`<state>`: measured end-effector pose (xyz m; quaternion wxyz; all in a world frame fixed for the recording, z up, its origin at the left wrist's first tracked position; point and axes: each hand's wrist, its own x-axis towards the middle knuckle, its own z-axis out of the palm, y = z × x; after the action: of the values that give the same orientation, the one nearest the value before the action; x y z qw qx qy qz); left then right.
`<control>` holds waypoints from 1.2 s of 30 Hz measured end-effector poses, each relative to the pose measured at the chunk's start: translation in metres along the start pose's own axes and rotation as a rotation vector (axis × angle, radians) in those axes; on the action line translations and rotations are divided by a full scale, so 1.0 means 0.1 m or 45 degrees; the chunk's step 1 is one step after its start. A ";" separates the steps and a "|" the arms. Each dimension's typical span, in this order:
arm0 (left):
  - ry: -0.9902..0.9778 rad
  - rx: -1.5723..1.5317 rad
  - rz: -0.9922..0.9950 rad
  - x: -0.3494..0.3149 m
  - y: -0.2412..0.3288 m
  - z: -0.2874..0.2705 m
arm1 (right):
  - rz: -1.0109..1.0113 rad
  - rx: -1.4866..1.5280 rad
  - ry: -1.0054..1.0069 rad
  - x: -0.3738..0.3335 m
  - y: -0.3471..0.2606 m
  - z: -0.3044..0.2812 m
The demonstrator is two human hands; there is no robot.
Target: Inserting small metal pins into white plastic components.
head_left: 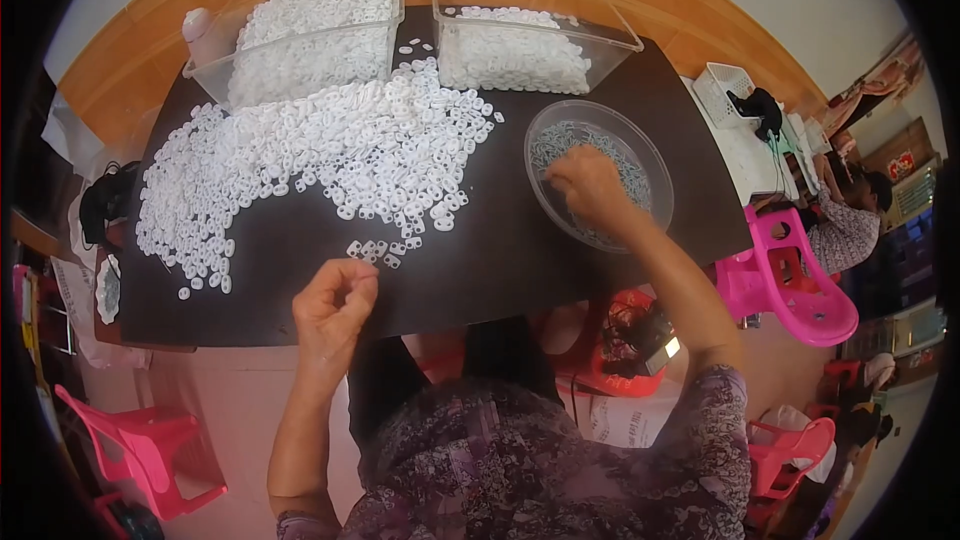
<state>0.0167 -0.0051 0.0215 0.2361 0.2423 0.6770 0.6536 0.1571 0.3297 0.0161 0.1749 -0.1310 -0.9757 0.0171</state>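
Note:
My left hand (335, 308) is above the table's near edge, with its thumb and fingers pinched together. What it holds, if anything, is too small to make out. Just beyond it lies a small group of white two-holed plastic pieces (376, 251). My right hand (588, 185) reaches into a round clear plastic bowl (655, 202) of thin grey metal pieces, like screws or pins (560, 140). Its fingers are curled down among them, and what is in their grip is hidden. A broad heap of similar white oval pieces (330, 140) spreads across the left and middle of the dark table (480, 280).
Two clear bins, left (395, 40) and right (610, 32), hold more white pieces at the back. A pinkish bottle (200, 35) stands beside the left bin. Pink plastic chairs (150, 450) are around. Another person (850, 215) sits at the far right near a white basket (722, 90).

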 end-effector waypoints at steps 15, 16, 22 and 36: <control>-0.139 0.002 0.163 -0.13 -0.11 0.13 | -0.103 0.284 -0.037 -0.05 -0.07 0.01; -0.139 -0.021 0.084 -0.16 -0.07 0.15 | -0.105 0.253 -0.073 -0.04 -0.08 0.00; -0.152 -0.232 -0.015 -0.21 -0.12 0.19 | -0.132 0.197 -0.054 -0.02 -0.13 -0.01; 0.012 -0.332 0.093 -0.26 -0.09 0.16 | 0.065 1.004 -0.022 -0.07 -1.33 -0.29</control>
<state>0.0470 -0.0094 0.0117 0.2385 0.2309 0.5783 0.7453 0.1399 0.1997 0.0516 0.2031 -0.0778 -0.8921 0.3961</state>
